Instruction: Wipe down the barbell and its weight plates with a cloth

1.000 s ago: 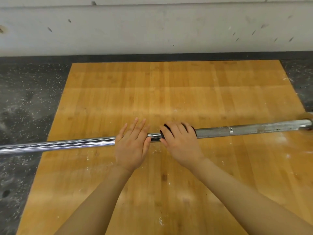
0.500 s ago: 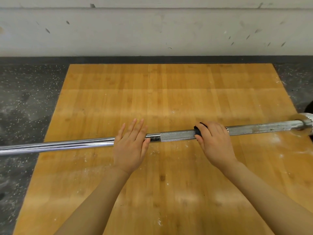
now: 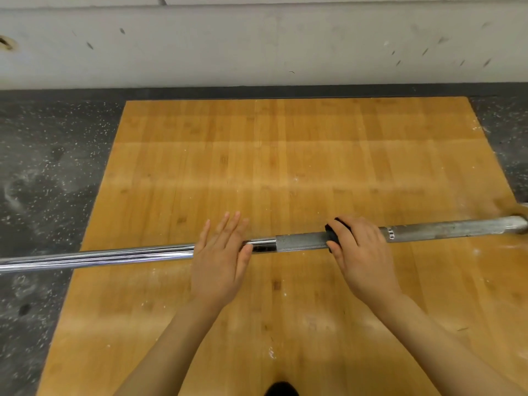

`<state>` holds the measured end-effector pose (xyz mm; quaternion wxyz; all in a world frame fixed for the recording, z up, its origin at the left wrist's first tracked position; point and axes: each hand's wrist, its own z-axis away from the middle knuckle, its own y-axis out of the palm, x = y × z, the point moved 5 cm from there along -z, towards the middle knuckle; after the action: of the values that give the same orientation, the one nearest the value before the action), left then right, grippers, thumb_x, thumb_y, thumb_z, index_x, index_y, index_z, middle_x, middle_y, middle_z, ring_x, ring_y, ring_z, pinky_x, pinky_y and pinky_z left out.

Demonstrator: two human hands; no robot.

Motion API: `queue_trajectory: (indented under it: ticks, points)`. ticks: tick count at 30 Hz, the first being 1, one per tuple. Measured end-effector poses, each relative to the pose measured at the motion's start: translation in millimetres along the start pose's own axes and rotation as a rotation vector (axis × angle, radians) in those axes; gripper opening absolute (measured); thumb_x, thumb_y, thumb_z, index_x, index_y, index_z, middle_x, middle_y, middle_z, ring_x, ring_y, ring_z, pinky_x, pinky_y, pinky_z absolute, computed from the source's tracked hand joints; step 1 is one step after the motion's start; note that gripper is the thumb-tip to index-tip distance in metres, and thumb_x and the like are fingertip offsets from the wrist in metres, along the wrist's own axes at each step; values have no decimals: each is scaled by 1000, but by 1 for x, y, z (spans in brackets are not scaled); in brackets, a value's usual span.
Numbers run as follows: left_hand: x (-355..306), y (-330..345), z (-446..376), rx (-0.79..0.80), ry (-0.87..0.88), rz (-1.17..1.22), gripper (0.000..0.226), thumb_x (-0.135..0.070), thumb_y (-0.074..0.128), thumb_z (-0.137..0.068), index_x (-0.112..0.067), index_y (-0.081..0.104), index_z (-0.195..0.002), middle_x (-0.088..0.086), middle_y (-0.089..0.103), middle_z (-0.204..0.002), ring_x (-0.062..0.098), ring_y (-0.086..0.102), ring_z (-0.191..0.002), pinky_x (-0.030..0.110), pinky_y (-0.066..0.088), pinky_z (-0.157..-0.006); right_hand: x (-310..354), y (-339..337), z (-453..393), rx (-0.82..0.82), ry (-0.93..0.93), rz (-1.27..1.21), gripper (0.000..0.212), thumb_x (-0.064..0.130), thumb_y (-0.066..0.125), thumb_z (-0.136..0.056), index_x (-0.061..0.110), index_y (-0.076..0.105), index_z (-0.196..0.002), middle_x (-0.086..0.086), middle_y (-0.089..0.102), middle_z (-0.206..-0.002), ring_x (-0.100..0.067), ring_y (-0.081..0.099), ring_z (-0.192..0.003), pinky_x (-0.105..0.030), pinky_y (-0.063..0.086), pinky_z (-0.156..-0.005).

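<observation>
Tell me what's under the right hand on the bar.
A black cloth pokes out beside the right hand, wrapped round the barbell. The hand covers the rest of the cloth and that stretch of bar.

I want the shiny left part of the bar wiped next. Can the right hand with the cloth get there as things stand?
Probably not directly. The left hand rests flat on the bar, between the right hand with its cloth and the shiny stretch. Lifting it would free the way.
</observation>
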<state>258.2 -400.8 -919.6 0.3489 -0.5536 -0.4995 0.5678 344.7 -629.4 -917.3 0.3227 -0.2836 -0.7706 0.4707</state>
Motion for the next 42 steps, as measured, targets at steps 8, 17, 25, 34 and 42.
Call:
queue_trajectory:
  ticks: [8, 17, 25, 34, 42]
  points:
    - [21, 1, -3, 110, -135, -139, 75, -50, 2, -101, -9, 54, -137, 10, 45, -147, 25, 38, -139, 44, 15, -116, 38, 9, 10, 20, -23, -26, 36, 30, 44, -96, 6, 66, -111, -10, 63, -111, -27, 55, -100, -45, 46, -90]
    - [20, 7, 13, 137, -159, -191, 70, -49, 5, -102, -12, 53, -137, 7, 47, -146, 22, 39, -139, 42, 15, -116, 78, 29, -1, 161, -117, 72, 39, 38, 41, -96, 14, 67, -112, -3, 67, -107, -23, 64, -92, -42, 48, -98]
    - [19, 7, 16, 146, -171, -180, 72, -50, 3, -101, -11, 52, -138, 7, 46, -147, 22, 37, -140, 42, 16, -116, 30, 12, 25, 125, -94, 82, 42, 37, 43, -98, 9, 65, -120, -8, 65, -115, -27, 62, -103, -46, 43, -102]
    - [19, 8, 16, 135, -170, -177, 67, -47, 9, -101, -12, 54, -137, 6, 44, -148, 22, 36, -141, 40, 15, -116, 8, 1, 32, 14, 78, 100, 35, 29, 45, -96, 4, 68, -105, -12, 64, -107, -30, 56, -99, -45, 41, -96]
    - [19, 10, 15, 141, -162, -178, 71, -50, 6, -102, -12, 54, -137, 6, 46, -147, 21, 36, -140, 40, 17, -116, 80, 26, 7, 104, -62, 62, 36, 37, 44, -96, 14, 68, -111, -2, 67, -102, -23, 63, -91, -39, 48, -89]
